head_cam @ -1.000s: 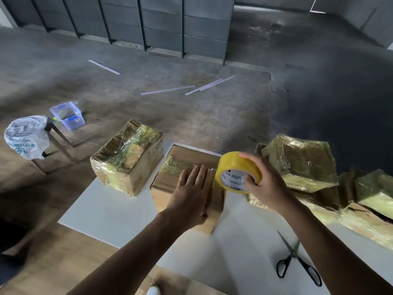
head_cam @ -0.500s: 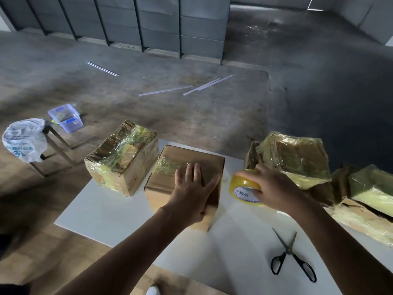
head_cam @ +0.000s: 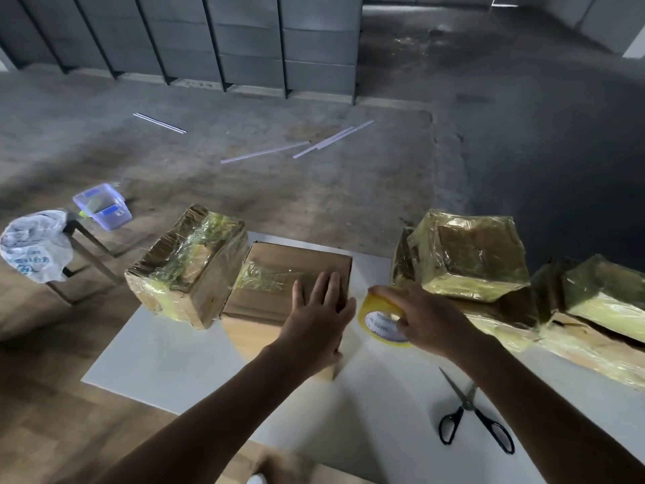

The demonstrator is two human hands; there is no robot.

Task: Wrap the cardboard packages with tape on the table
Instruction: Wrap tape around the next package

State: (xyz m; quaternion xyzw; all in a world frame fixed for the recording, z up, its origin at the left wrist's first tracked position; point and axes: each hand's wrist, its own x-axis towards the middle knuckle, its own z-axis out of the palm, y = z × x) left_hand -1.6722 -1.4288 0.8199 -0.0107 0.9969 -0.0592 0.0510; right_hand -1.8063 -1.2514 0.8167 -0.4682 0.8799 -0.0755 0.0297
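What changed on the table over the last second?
The right hand, gripping the yellow tape roll, carried it down from above the right edge of the middle box to low beside that box. The left hand stayed pressed flat on the box; the scissors did not move.

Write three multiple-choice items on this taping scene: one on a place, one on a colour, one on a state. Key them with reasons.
1. Where do the scissors lie?
A. On the floor
B. On the white table
C. On top of a package

2. What colour is the tape roll?
A. Yellow
B. Blue
C. Red

3. What is the left hand doing?
A. Gripping the scissors
B. Hanging off the table
C. Pressing flat on the middle box

Key: B, the scissors rest on the white top; A, the roll that the right hand grips is yellow; C, its straight fingers lie on the box lid.
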